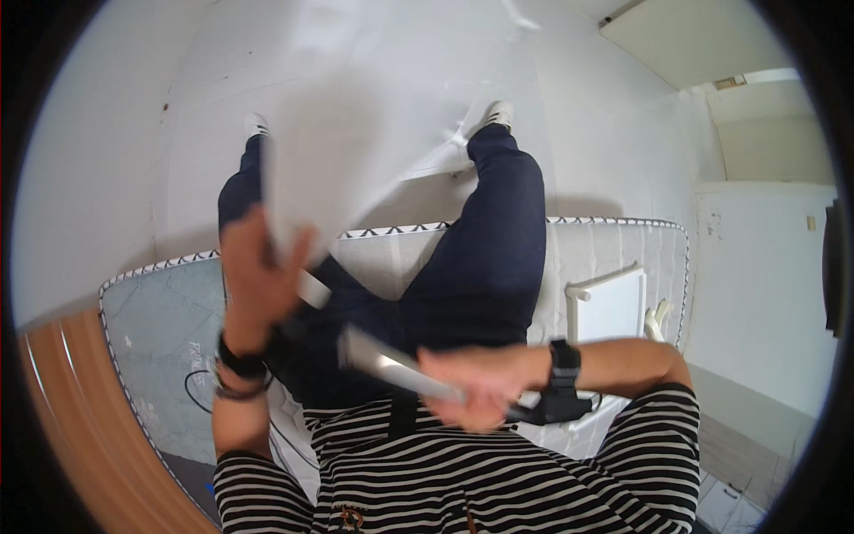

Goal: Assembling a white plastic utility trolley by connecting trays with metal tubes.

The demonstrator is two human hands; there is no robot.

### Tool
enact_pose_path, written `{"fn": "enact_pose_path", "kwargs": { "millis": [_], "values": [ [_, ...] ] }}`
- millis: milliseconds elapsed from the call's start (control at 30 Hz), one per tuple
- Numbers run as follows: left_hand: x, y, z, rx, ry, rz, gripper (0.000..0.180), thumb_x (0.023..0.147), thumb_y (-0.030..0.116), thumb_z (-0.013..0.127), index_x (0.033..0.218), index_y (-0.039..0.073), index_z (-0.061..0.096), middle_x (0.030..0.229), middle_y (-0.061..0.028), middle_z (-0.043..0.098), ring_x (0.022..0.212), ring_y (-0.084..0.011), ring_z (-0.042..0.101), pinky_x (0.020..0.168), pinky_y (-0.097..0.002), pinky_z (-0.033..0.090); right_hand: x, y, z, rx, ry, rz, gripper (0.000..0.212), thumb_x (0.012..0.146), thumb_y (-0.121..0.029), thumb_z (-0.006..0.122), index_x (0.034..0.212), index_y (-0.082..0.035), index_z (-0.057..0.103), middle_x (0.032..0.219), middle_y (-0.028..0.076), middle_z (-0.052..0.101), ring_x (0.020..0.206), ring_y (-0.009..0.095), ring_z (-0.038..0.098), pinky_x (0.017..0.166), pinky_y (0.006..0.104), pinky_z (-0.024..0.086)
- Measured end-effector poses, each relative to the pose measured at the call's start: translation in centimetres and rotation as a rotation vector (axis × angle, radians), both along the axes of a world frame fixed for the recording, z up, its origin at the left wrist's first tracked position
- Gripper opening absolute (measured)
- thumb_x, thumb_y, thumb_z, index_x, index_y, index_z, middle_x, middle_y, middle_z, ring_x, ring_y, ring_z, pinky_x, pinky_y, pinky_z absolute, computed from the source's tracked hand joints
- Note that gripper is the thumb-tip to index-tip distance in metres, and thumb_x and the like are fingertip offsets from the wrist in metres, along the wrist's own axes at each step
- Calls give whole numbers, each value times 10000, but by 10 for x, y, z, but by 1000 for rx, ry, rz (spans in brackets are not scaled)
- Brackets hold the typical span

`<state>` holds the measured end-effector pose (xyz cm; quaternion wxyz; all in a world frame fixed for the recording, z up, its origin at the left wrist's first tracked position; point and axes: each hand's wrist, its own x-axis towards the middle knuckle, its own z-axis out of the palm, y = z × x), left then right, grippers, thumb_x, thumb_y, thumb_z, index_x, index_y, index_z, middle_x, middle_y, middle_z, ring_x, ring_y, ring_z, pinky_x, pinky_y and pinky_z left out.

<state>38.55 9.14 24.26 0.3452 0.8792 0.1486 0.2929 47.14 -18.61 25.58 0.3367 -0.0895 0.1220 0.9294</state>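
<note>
My left hand (260, 276), blurred by motion, is closed on the lower end of a white flat panel (325, 169). The panel stretches away from me over my left leg, its outline smeared. Beside the fingers a short pale end (313, 290) sticks out; whether it belongs to the panel I cannot tell. In front of my belly, my right hand (476, 383) grips a whitish, shiny strip-like piece (391, 367) that points left toward my left wrist. Its exact kind is lost in the blur. The two held pieces are apart.
I sit on a mattress (578, 254) with a black-and-white edge. On it at the right lies a white rectangular piece with short rods (612, 307). Another white part (440, 162) is on the floor between my feet. A brown wooden panel (76, 374) stands left.
</note>
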Motion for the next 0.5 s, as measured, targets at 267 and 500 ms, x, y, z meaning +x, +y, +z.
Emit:
{"fn": "enact_pose_path", "kwargs": {
  "millis": [267, 500],
  "values": [
    [-17, 58, 18, -100, -207, 115, 161, 890, 117, 609, 961, -26, 590, 803, -34, 600, 735, -52, 505, 638, -206, 409, 48, -71, -3, -185, -813, -502, 485, 968, -520, 329, 855, -73, 481, 584, -4, 401, 453, 94, 371, 427, 244, 343],
    [-52, 77, -21, -246, -67, 355, 178, 924, 139, 577, 996, -23, 599, 847, -33, 614, 745, -66, 536, 678, -214, 435, 32, -149, -42, -399, -1902, -730, 202, 909, -121, 560, 1062, -6, 494, 799, 32, 518, 688, 110, 513, 659, 276, 445]
  ]
}}
